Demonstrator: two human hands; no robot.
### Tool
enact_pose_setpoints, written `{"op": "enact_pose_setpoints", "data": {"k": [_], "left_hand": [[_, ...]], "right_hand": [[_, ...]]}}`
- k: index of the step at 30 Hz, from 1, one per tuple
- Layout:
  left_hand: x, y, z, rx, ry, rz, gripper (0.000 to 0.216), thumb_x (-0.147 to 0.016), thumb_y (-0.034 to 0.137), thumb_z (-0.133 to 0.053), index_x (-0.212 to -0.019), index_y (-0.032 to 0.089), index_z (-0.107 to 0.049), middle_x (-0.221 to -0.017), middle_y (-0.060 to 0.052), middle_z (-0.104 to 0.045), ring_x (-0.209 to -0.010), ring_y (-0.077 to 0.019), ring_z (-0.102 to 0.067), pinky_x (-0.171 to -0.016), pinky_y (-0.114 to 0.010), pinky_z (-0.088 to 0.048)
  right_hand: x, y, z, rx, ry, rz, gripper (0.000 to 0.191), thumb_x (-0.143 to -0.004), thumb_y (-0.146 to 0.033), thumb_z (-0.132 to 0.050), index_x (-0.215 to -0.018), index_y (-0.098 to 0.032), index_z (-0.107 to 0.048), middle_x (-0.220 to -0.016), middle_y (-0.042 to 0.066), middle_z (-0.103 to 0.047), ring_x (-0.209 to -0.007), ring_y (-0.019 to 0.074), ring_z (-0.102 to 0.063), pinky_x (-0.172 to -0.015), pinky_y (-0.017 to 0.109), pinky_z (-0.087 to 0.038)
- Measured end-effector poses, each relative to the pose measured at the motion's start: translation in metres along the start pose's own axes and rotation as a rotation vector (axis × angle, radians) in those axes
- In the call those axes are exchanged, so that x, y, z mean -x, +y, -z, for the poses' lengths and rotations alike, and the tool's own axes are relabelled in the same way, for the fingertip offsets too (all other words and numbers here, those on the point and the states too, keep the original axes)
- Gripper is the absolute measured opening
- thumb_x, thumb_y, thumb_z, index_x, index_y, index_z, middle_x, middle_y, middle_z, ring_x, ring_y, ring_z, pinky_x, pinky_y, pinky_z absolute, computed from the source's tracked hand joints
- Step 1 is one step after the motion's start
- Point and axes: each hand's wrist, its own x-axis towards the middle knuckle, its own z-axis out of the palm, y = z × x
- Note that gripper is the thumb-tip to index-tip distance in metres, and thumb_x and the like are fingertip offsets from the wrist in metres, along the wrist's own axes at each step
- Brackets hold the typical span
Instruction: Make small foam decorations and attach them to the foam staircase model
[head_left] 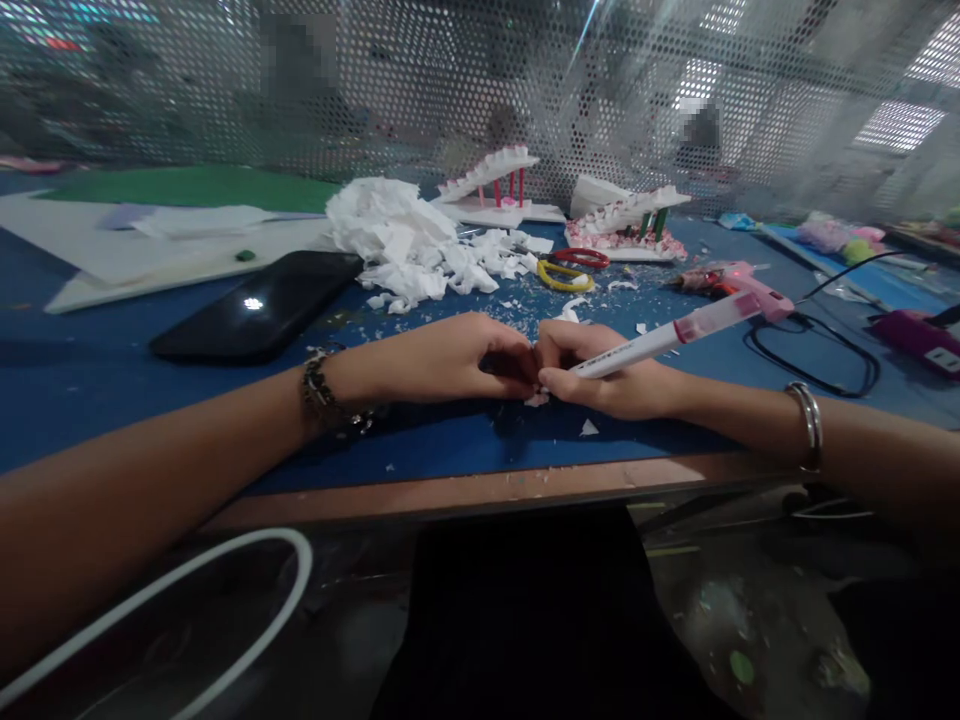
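Note:
My left hand (pixel 435 358) rests low over the blue table, its thumb and fingertips pinched against a small pinkish-white scrap (pixel 536 399). My right hand (pixel 622 388) meets it there, fingers closed around a white marker pen (pixel 637 350) with a pink band; the pen slants up to the right. Its lower end is hidden in the right hand. The fingertips of both hands nearly touch, and how the scrap is shared between them is hard to see. A small white paper triangle (pixel 589 428) lies just in front of the right hand.
Beyond my hands lie a pile of torn white paper (pixel 397 235) and scissors (pixel 564 276) with yellow and red handles. Two small stair models (pixel 491 170) stand behind. A black phone (pixel 259 305) is at left; a glue gun (pixel 739 280) and black cable (pixel 817 375) are at right.

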Motion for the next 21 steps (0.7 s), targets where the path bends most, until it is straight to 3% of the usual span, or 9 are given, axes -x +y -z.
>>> {"op": "enact_pose_setpoints", "data": {"k": [12, 17, 21], "left_hand": [[0.0021, 0.0083, -0.0015, 0.019, -0.007, 0.059, 0.025, -0.081, 0.038, -0.060, -0.089, 0.015, -0.061, -0.084, -0.002, -0.064, -0.071, -0.0120, -0.058, -0.064, -0.020, -0.045], [0.0040, 0.0069, 0.0000, 0.027, -0.016, -0.028, 0.019, -0.081, 0.034, -0.062, -0.087, 0.016, -0.064, -0.091, -0.003, -0.065, -0.081, -0.0136, -0.060, -0.074, -0.022, -0.048], [0.0048, 0.0045, 0.0026, 0.055, -0.034, -0.094, 0.013, -0.083, 0.027, -0.062, -0.089, 0.016, -0.065, -0.088, -0.002, -0.069, -0.077, -0.0120, -0.062, -0.072, -0.019, -0.049]], "right_hand": [[-0.0014, 0.0014, -0.0011, -0.184, 0.101, -0.062, 0.022, -0.087, -0.021, -0.049, -0.069, -0.018, -0.037, -0.063, -0.006, -0.039, -0.057, 0.0051, -0.035, -0.053, 0.020, -0.030], [-0.0008, -0.0010, 0.0002, -0.309, 0.136, -0.109, 0.019, -0.087, -0.023, -0.049, -0.072, -0.017, -0.040, -0.056, -0.008, -0.041, -0.050, 0.0035, -0.035, -0.047, 0.019, -0.025], [-0.0007, -0.0023, 0.0015, -0.304, 0.152, -0.089, 0.019, -0.087, -0.023, -0.050, -0.071, -0.017, -0.041, -0.058, -0.007, -0.041, -0.051, 0.0032, -0.036, -0.047, 0.018, -0.027]]}}
